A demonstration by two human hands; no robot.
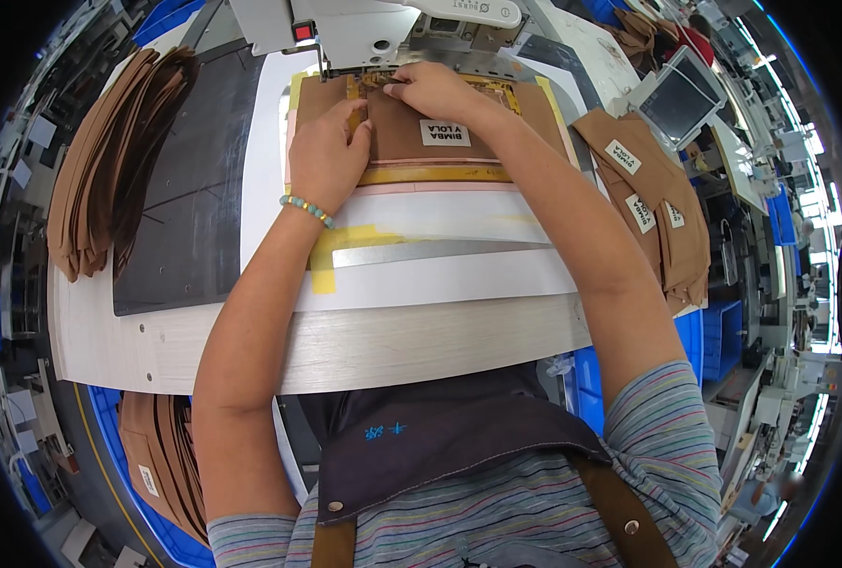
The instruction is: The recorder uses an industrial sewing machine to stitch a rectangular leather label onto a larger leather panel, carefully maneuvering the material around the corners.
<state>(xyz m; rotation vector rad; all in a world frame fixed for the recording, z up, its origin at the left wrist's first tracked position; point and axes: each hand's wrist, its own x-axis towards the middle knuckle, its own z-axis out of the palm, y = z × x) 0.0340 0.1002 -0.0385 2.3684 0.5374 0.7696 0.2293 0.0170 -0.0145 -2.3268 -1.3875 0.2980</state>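
A brown fabric panel [402, 142] with a white printed label [445, 133] lies in a yellow template frame [393, 175] under the white sewing machine's head [355, 28]. My left hand [331, 151] rests on the panel's left part, fingers bent, thumb and forefinger apart. My right hand [426, 95] reaches to the slot at the panel's top, below the machine head, with fingertips curled on something small there that I cannot make out. Under the template are white boards [440, 275] with yellow tape [324, 275].
Brown pieces are stacked at left [108, 161]; labelled ones lie at right [686, 265] beside a screen [677, 95]. A dark plate [184, 237] lies on the pale table [440, 346]. Blue bins [719, 341] stand alongside, one holding brown pieces [156, 445]. A person in red [694, 40] is at upper right.
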